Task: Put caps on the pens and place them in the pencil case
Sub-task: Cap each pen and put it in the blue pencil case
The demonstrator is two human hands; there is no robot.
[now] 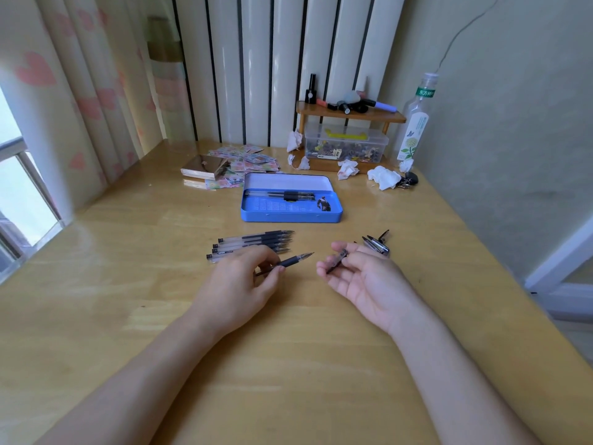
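Observation:
My left hand (239,281) grips an uncapped black pen (295,260), its tip pointing right. My right hand (359,274), palm up, pinches a clear pen cap (337,260) between thumb and fingers, a short gap from the pen tip. Several uncapped pens (256,240) lie side by side just beyond my left hand. A few loose caps (377,242) lie past my right hand. The blue pencil case (290,215) stands open farther back, with two capped pens (282,195) inside.
Crumpled tissues (383,176), a clear storage box (345,144) under a small wooden shelf (349,112), and a plastic bottle (414,123) crowd the back right. Stickers (247,160) and a gold compact (203,168) lie back left. The table's right edge is close.

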